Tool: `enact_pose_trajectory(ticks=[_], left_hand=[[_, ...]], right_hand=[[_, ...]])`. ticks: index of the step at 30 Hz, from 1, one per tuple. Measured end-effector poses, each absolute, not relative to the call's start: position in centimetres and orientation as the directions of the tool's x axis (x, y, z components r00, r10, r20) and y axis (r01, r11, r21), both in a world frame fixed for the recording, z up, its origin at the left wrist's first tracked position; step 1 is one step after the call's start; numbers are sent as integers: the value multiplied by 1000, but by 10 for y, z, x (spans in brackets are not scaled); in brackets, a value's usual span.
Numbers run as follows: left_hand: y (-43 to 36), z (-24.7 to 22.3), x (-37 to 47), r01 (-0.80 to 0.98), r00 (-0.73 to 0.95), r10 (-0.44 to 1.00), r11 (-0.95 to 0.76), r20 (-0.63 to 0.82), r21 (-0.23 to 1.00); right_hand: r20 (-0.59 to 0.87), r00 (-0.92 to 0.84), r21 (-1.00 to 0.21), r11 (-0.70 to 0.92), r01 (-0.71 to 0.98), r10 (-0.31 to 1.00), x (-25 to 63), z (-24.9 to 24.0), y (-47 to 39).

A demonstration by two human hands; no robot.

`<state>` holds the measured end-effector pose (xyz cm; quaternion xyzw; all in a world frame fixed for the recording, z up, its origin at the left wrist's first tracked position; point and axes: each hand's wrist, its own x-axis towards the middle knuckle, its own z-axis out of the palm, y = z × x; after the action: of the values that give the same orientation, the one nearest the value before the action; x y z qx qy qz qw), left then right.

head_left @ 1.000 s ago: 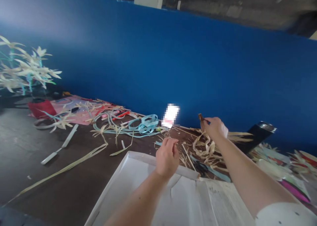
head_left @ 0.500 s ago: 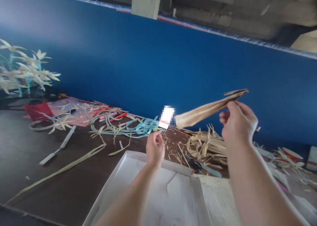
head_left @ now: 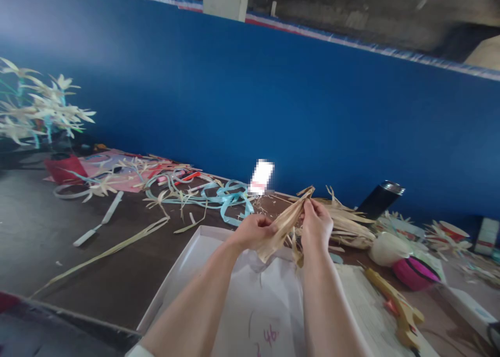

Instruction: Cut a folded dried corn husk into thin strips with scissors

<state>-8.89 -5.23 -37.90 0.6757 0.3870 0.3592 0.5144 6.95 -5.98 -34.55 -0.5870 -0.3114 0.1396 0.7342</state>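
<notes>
A dried corn husk [head_left: 287, 225], tan and folded lengthwise, slants between my hands above the far edge of a white box lid [head_left: 250, 299]. My right hand [head_left: 315, 222] pinches its narrow upper end. Lower down, my left hand [head_left: 253, 231] has its fingers closed on the husk's left side; its fingertips are partly hidden. Just behind my right hand lies a pile of more husks [head_left: 349, 226], partly covered by the hand.
A glue gun [head_left: 394, 305] lies at right near a pink round item [head_left: 416, 272] and a dark flask [head_left: 380, 200]. Blue ribbon [head_left: 230, 198] and husk flowers [head_left: 103, 187] are spread at left. A blue partition [head_left: 250, 96] stands behind the table.
My right hand has brought the husk down and left over the box lid. My left hand has moved onto the husk and closed on it. The glue gun has come into view.
</notes>
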Motion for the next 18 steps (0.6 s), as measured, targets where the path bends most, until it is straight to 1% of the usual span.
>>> enact_pose_trajectory(ticks=[2, 3, 5, 6, 7, 9, 11, 15, 18], left_hand=[[-48, -381, -89, 178, 386, 917, -186, 105, 966], [-46, -381, -89, 166, 338, 932, -194, 129, 967], [-43, -382, -88, 107, 240, 955, -206, 176, 973], [-43, -381, -88, 75, 210, 958, -214, 195, 974], [-43, -381, -88, 52, 196, 957, -228, 213, 972], [-44, -380, -87, 40, 186, 951, -259, 247, 965], [-45, -380, -86, 52, 147, 955, -268, 258, 962], [-47, -380, -86, 58, 53, 970, -240, 237, 969], [-46, -380, -86, 23, 58, 975, -215, 214, 976]], right_hand=[[267, 697, -960, 247, 131, 666, 70, -350, -63], [254, 629, -967, 213, 142, 735, 70, -351, -66], [203, 433, -968, 114, 222, 879, 69, -352, -73], [170, 326, -958, 79, 275, 930, 68, -352, -76], [140, 227, -946, 62, 320, 964, 67, -351, -79], [112, 106, -930, 66, 363, 988, 66, -351, -82], [117, 81, -938, 83, 337, 990, 66, -353, -84], [117, 156, -966, 76, 246, 981, 70, -360, -83], [124, 230, -954, 52, 295, 965, 72, -362, -82]])
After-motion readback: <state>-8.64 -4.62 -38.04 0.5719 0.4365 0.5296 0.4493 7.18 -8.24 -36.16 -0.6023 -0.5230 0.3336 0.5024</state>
